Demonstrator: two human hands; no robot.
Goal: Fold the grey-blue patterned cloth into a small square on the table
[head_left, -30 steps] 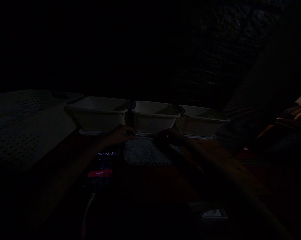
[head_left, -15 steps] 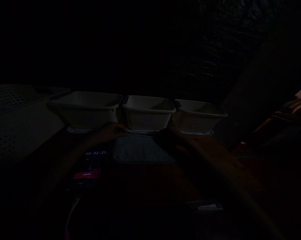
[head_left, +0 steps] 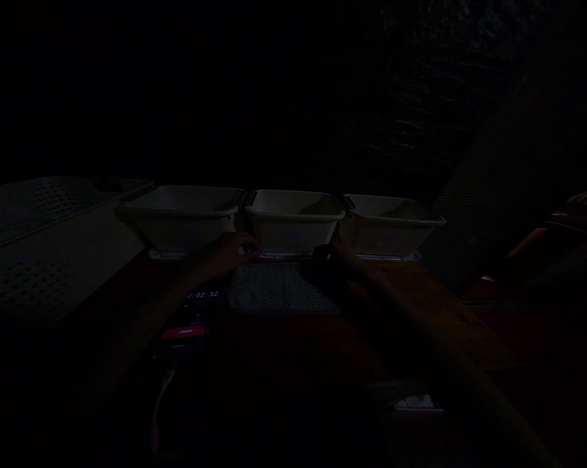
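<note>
The scene is very dark. My left hand point(head_left: 232, 250) is at the far left corner of a grey textured cloth or mat point(head_left: 283, 290), its fingers curled together in a pinch. Over the far right corner is my right hand point(head_left: 336, 255), its fingers bent and closed, mostly in shadow. What either hand pinches, if anything, is too dark to make out. Just beyond the hands stands the middle pale bin point(head_left: 296, 229). The left pale bin point(head_left: 190, 227) and the right pale bin point(head_left: 391, 231) flank it.
A phone point(head_left: 186, 328) showing a running timer lies left of the mat, with a cable point(head_left: 162, 393) attached. A perforated basket point(head_left: 78, 227) stands at far left. On the wooden table point(head_left: 420, 292), a small pale item point(head_left: 417, 403) lies near the front. Another person's arm point(head_left: 530, 242) shows at right.
The view has shifted slightly, so the basket, left bin and phone appear farther right. The phone's timer has advanced a second. Both hands stay at the mat's far corners.
</note>
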